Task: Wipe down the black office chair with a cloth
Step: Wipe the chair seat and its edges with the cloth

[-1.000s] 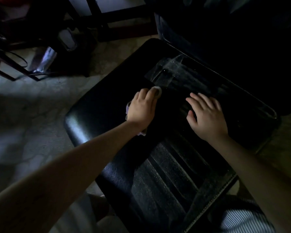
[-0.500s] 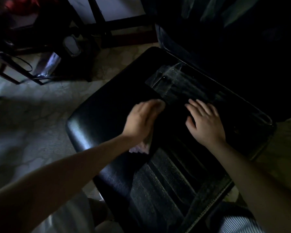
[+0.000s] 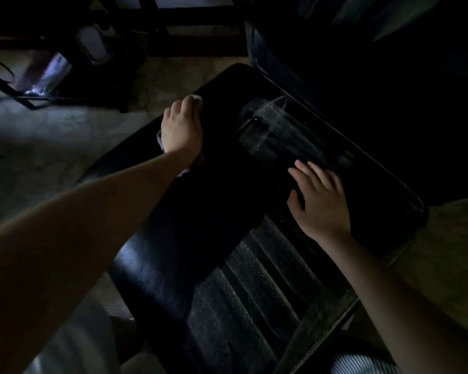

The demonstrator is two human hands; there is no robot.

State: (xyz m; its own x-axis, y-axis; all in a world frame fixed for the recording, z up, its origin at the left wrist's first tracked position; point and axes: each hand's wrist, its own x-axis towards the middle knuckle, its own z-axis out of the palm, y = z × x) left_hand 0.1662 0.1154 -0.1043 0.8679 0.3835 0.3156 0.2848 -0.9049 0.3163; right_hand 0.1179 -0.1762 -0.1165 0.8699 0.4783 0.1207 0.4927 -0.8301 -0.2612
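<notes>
Two bare hands rest on the black office chair seat [image 3: 157, 268], seen from the head camera in dim light. The left hand [image 3: 180, 128] is at the seat's far left edge, lying palm-down on the cloth [image 3: 196, 99]. Its fingers [image 3: 185, 106] are stretched forward and close together, pressing the cloth flat against the upholstery rather than clenching it. A pale bit of cloth peeks out past the fingertips, and more shows beside and under the wrist.

The right hand [image 3: 320, 203] lies further right, well apart from the cloth, palm-down on the seat with its fingers [image 3: 312, 174] released and slightly spread, holding nothing.

Pale dusty streaks [image 3: 254, 287] cover the near part of the seat and another patch on its far side, while the band between the two arms looks darker and glossier.

A pale stone-patterned floor [image 3: 52, 147] lies to the left of the chair. Striped fabric [image 3: 362, 364] shows at the near right edge.
</notes>
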